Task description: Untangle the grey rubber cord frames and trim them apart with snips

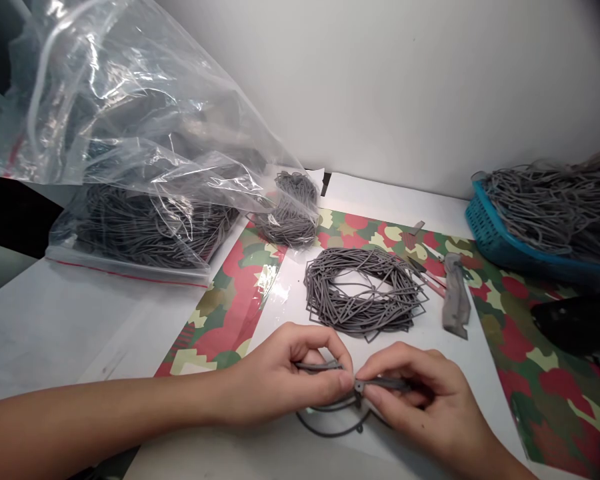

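Low in the head view, both hands meet over a white sheet, fingers pinched on a thin grey rubber sealing ring (333,405) with small tabs. My left hand (300,373) is closed, thumb against forefinger; strands pass behind its fingers. My right hand (420,393) pinches a small tab (359,385) right beside the left fingertips, and more of the grey strand runs back into its palm. Part of the loop hangs below the hands. Just beyond them lies a round pile of similar grey rings (365,320).
At left stands a clear zip bag (130,133) full of grey rings, with a smaller bagged bundle (295,213) beside it. A blue basket (495,233) heaped with rings is at right. Tweezers (433,283) and a grey-wrapped tool (455,297) lie near the pile on a patterned mat (530,373).
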Motion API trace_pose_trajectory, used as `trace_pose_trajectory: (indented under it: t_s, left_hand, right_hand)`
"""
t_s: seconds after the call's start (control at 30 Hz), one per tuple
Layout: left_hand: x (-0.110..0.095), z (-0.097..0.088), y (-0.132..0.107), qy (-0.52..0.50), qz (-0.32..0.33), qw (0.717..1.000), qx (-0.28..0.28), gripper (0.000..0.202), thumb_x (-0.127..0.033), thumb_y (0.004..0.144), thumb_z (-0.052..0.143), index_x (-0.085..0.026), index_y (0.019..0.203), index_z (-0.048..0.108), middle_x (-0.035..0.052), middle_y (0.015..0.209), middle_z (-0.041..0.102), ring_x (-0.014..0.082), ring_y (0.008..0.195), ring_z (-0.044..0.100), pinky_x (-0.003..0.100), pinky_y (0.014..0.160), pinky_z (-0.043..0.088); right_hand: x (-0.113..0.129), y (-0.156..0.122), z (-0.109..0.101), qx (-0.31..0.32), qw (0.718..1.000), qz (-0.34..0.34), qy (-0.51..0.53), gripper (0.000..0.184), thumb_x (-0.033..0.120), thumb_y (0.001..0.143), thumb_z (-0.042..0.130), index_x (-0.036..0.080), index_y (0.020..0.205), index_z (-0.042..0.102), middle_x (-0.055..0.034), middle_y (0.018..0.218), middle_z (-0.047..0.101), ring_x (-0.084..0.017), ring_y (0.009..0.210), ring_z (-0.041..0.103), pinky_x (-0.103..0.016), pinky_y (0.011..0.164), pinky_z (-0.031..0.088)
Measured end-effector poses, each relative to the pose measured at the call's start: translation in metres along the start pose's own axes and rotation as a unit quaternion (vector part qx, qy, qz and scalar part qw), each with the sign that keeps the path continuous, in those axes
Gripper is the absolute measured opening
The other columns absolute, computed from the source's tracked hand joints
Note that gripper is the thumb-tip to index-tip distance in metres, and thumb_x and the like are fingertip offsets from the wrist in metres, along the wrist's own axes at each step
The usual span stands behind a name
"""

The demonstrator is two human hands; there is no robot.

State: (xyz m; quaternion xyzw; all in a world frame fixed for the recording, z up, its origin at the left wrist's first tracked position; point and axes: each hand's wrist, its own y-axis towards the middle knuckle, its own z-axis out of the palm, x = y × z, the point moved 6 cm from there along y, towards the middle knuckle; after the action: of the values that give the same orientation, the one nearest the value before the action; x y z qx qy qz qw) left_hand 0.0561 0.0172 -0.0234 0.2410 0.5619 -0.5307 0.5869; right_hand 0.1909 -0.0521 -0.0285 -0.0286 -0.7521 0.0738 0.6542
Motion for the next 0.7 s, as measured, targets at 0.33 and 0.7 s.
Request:
trace_pose_trajectory:
  t_s: [0.33,0.7]
  left_hand:
    - [0.002,0.002,0.0,-0.02,0.027,0.999,-0.04,0.02,-0.031,0.087,0.068,-0.016,0.088,0.056,-0.0127,0.048,0.035,0.0038,0.041,0.02,0.018,0.039,0.013]
    - [-0.001,-0.002,0.0,0.026,0.059,0.989,-0.129,0.013,-0.024,0.082,0.066,-0.014,0.081,0.06,-0.0131,0.049,0.03,0.0028,0.041,0.018,0.016,0.038,0.014]
  right_hand:
    - [0.002,-0.004,-0.003,-0.077,0.997,0.0,-0.006,0.016,0.036,0.085,0.072,0.022,0.08,0.075,0.0003,0.055,0.053,-0.01,0.045,0.037,-0.022,0.039,0.024]
    - [0.006,-0.009,0.006,-0.18,0.981,0.043,0.058,0.007,0.031,0.077,0.075,0.024,0.075,0.076,-0.0007,0.063,0.065,-0.014,0.056,0.054,-0.02,0.048,0.041]
